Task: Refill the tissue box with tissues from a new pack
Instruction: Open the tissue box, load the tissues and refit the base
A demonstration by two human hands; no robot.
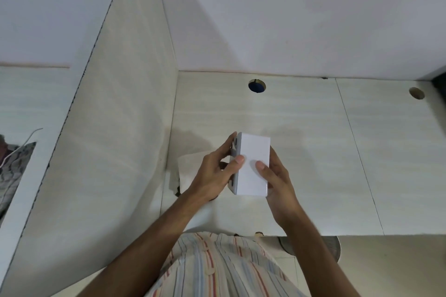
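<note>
A plain white tissue box (253, 164) is held up above the desk, tilted, with a broad blank face toward me. My left hand (217, 173) grips its left side, thumb on the front face and fingers along the side with dark round spots. My right hand (277, 181) holds the right side, thumb pressed on the front face. A white sheet or pack (188, 171) lies flat on the desk beneath my left hand, mostly hidden; I cannot tell which it is.
The pale desk top (313, 152) has two round cable holes, one at the back middle (257, 85) and one at the back right (416, 93). A tall white side panel (115, 128) walls the left. The desk's front edge runs near my striped shirt.
</note>
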